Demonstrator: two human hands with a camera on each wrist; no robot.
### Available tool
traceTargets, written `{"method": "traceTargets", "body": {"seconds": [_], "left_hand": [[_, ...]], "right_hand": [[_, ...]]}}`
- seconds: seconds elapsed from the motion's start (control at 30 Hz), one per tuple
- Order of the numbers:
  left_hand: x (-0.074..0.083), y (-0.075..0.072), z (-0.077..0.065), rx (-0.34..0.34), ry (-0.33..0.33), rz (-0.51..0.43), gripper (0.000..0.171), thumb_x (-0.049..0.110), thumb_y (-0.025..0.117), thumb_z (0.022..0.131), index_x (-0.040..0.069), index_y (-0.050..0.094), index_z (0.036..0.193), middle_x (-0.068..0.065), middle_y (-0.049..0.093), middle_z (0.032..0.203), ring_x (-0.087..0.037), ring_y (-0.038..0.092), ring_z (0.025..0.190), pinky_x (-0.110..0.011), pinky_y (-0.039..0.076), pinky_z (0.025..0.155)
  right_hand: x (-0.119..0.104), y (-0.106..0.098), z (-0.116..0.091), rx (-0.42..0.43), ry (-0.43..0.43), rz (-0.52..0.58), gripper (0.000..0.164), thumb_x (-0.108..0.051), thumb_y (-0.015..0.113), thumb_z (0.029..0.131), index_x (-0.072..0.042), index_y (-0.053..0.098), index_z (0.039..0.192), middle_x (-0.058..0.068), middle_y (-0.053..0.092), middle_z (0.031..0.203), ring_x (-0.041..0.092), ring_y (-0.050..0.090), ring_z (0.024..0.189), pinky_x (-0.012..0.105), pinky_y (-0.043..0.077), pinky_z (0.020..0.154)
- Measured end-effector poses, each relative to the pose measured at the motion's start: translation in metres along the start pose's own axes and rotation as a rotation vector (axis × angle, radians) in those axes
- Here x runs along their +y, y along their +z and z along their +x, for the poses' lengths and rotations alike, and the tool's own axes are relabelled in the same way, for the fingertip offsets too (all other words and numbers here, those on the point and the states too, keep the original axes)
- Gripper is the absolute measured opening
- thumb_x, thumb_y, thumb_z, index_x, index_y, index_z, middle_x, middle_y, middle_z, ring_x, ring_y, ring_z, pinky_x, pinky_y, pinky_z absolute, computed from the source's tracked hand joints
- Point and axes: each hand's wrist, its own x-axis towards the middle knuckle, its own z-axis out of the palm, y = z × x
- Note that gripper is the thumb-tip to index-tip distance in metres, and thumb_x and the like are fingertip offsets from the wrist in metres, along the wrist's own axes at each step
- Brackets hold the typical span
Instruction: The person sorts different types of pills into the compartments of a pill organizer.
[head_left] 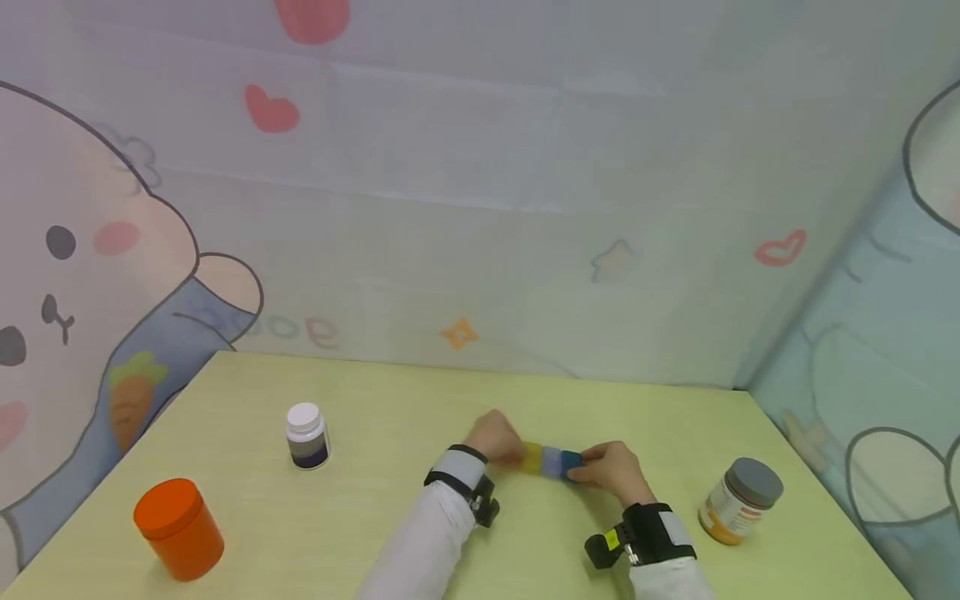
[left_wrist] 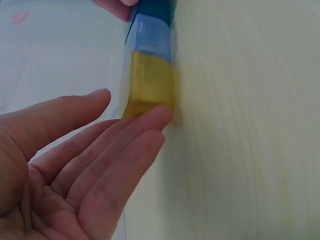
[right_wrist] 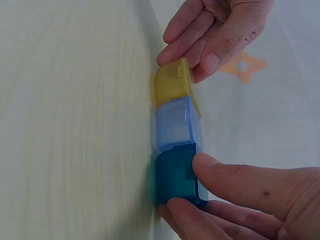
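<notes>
A pale cloth backdrop printed with hearts, stars and a large cartoon animal stands behind your light yellow-green counter. The plastic case is right of the middle of the counter, between your two hands; you cannot tell whether its whole underside rests on the surface. It has three sections in a row from left to right: a yellow section, a pale blue section in the middle and a teal section.

Your right hand has a firm grip at the teal end, with the thumb on the section's edge and the fingers bent around its end. Your left hand is at the yellow end; its grip is loose, with the fingers mostly straight and their tips touching that end, while the thumb stands apart from them.

You wear white sleeves, with a small camera strapped at the left wrist and a black camera at the right.

Farther out, a jar with a grey lid leans in your view on the right side of the counter. On the left, a white-capped bottle stands farther back, and an orange jar stands nearer you.
</notes>
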Motion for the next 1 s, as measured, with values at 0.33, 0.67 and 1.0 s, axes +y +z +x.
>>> {"method": "traceTargets", "body": {"seconds": [0.33, 0.67, 1.0], "left_hand": [[-0.017, -0.029, -0.016, -0.073, 0.023, -0.097, 0.008, -0.002, 0.075, 0.063, -0.005, 0.07, 0.069, -0.011, 0.064, 0.056, -0.016, 0.06, 0.045, -0.026, 0.05, 0.047], [-0.023, -0.04, -0.031, -0.032, 0.001, -0.157, 0.012, -0.011, 0.072, 0.063, -0.011, 0.067, 0.074, -0.016, 0.064, 0.064, -0.02, 0.062, 0.05, -0.026, 0.051, 0.047], [-0.03, -0.045, -0.047, -0.042, -0.009, -0.175, 0.018, -0.011, 0.072, 0.065, -0.013, 0.066, 0.081, -0.02, 0.065, 0.075, -0.024, 0.065, 0.055, -0.026, 0.052, 0.05]], "right_hand": [[-0.021, 0.015, -0.004, -0.036, -0.032, 0.011, 0.041, -0.009, 0.08, 0.065, 0.011, 0.064, 0.096, 0.016, 0.065, 0.087, 0.019, 0.062, 0.074, 0.031, 0.051, 0.065], [-0.031, 0.027, -0.005, -0.034, -0.071, -0.026, 0.04, -0.011, 0.081, 0.063, 0.008, 0.064, 0.094, 0.011, 0.066, 0.08, 0.019, 0.061, 0.071, 0.032, 0.05, 0.064], [-0.036, 0.036, -0.011, -0.1, -0.129, -0.034, 0.042, -0.006, 0.079, 0.065, 0.005, 0.065, 0.103, 0.017, 0.067, 0.086, 0.022, 0.064, 0.074, 0.033, 0.051, 0.064]]}}
